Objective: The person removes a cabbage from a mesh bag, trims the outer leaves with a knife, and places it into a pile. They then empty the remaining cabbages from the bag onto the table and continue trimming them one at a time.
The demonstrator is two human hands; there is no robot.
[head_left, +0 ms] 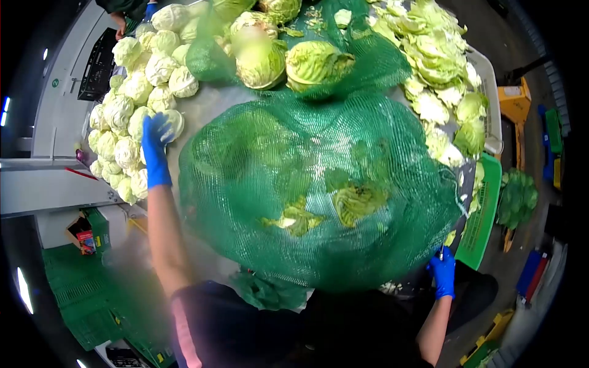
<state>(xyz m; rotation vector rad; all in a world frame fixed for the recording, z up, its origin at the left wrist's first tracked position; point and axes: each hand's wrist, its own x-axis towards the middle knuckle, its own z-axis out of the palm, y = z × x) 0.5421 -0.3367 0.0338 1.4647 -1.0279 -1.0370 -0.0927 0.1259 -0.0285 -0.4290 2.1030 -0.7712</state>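
Note:
A green mesh sack (319, 245) lies spread across the table (202, 104) in front of me, with some cabbages and leaves showing through it. My left hand (156, 147), in a blue glove, is on a pale cabbage (173, 126) at the edge of the pile on the left, its fingers spread. My right hand (442, 273), also gloved in blue, is at the sack's lower right, closed around a small tool (441, 253), perhaps a knife; most of it is hidden. Two greener cabbages (313, 64) sit beyond the sack.
Trimmed cabbage leaves (432, 49) are heaped at the upper right beside a white crate (492, 104) and a green crate (481, 211). Another person's hand (121, 29) shows at the upper left. An orange pallet jack (514, 101) stands at the right.

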